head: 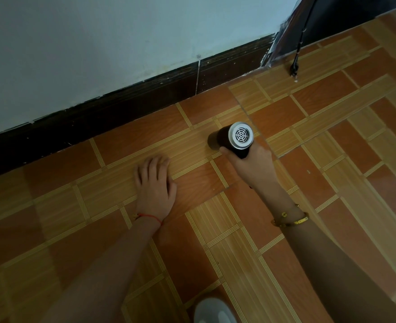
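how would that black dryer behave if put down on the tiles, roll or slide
The dryer has a round barrel, so laid down it would probably roll slightly until the handle gripped by the right hand stops it. Its shell and silver grille look rigid, so likely stiff. The tiled floor looks smooth, so a push may slide it.

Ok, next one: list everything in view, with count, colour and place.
hair dryer: 1, black with silver grille, mid-frame over the floor
floor tiles: many, orange-brown and tan-striped, across lower frame
skirting: 1, dark brown, foot of wall
wall: 1, pale blue-white, top left
cable: 1, black, top right, hanging to floor
dark object: 1, black, top right corner, unclear
rounded thing: 1, grey-white, bottom edge, unclear
string bracelet: 1, red, left wrist
bracelets: 2, gold, right wrist
left hand: 1, flat on floor tiles, fingers straight
right hand: 1, grips hair dryer
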